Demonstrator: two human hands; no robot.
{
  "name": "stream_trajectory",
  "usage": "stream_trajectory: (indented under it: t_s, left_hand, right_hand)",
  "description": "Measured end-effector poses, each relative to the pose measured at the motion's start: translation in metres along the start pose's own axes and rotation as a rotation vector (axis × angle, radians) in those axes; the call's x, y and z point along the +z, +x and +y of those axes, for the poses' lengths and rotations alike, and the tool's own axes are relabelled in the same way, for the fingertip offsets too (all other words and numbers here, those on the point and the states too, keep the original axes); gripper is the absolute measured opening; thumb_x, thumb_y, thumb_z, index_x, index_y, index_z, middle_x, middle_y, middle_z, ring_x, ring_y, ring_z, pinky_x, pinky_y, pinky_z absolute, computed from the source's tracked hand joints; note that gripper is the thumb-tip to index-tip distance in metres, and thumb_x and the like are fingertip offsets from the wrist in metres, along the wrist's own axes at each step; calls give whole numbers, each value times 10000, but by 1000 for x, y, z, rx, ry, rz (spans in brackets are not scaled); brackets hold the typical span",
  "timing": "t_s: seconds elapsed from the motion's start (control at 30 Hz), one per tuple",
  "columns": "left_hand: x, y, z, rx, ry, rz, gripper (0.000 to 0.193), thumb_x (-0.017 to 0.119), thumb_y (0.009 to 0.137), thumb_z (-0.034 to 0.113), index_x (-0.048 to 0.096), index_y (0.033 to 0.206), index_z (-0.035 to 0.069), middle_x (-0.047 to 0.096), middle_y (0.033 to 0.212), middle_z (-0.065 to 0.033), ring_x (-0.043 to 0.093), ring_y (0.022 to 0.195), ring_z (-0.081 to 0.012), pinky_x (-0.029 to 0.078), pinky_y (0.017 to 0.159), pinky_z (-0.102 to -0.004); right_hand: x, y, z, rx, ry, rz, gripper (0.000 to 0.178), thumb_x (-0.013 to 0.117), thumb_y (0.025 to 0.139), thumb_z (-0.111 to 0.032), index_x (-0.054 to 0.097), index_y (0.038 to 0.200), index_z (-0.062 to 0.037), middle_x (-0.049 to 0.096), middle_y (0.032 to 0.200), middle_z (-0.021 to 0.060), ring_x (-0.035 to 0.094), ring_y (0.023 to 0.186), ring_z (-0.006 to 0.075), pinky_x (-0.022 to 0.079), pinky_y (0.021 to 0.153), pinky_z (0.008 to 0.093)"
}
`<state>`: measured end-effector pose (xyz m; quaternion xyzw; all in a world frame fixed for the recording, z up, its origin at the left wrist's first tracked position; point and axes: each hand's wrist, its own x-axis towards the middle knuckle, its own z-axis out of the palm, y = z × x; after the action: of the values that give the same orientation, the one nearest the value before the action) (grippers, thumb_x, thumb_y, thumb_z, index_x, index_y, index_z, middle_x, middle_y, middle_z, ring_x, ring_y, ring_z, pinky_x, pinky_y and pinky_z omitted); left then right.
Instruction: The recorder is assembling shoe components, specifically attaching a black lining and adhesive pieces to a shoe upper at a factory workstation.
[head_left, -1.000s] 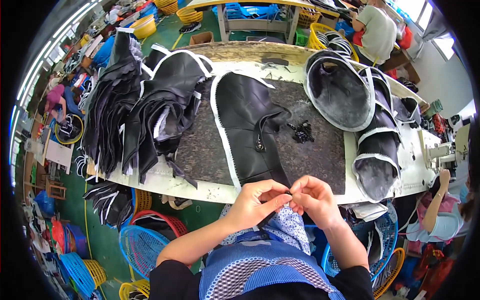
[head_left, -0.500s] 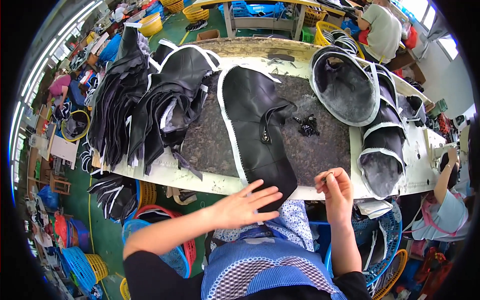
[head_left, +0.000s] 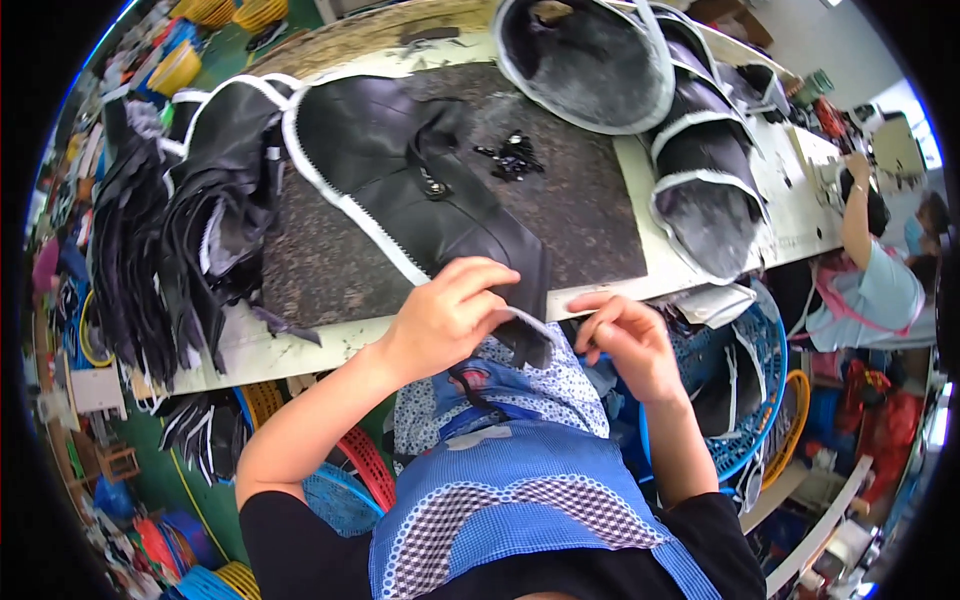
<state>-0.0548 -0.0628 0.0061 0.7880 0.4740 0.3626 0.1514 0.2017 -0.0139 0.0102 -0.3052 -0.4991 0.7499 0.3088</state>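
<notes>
A black leather-like boot upper (head_left: 390, 170), edged in white zipper tape (head_left: 345, 205), lies across the dark work mat (head_left: 320, 270). It has a small metal fitting on a strap. My left hand (head_left: 450, 315) is closed on its near end, where a pale strip edge turns up over the table's front edge. Just right of that end is my right hand (head_left: 635, 345), fingers curled and thumb near the index finger; whatever they hold is too small to make out. Beyond, a little heap of shiny black pieces (head_left: 512, 157) rests on the mat.
Stacks of black uppers (head_left: 150, 230) hang over the table's left side. At the right stand boot shafts with grey fleecy lining (head_left: 715, 225). A blue basket (head_left: 770, 400) sits below the right edge, and a person in light blue (head_left: 870, 295) works at far right.
My left hand has gone from spread flat to gripping the upper's near end, lifting its edge. My right hand has come down closer to that end. The whole view has shifted.
</notes>
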Motion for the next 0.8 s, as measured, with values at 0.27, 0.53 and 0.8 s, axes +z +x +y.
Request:
stream_trajectory:
  t_s: [0.27,0.53,0.8]
  left_hand:
    - [20,-11,30,-131,191,332,189,736,757,55,629,910,32,611,935,-93,615,847,-242,518,664,-330]
    - [54,-31,63,-862,-1022,397,190,620,929,134,628,1022,-31,686,876,-102,669,732,-140,539,630,-252]
    - [35,-1,53,-930,-1273,193,189,670,894,158,700,978,-8,709,870,-85,668,732,-123,546,691,-242]
  right_hand:
    - [14,0,12,72,323,-21,47,602,919,-67,620,903,-27,672,903,74,548,1210,268,415,979,332]
    - [32,9,9,37,459,-73,49,609,917,-76,608,947,-37,669,962,81,572,1176,261,441,982,340]
    - [41,8,0,-72,337,-76,96,617,917,-95,612,945,-4,625,1081,130,612,1057,223,484,906,352]
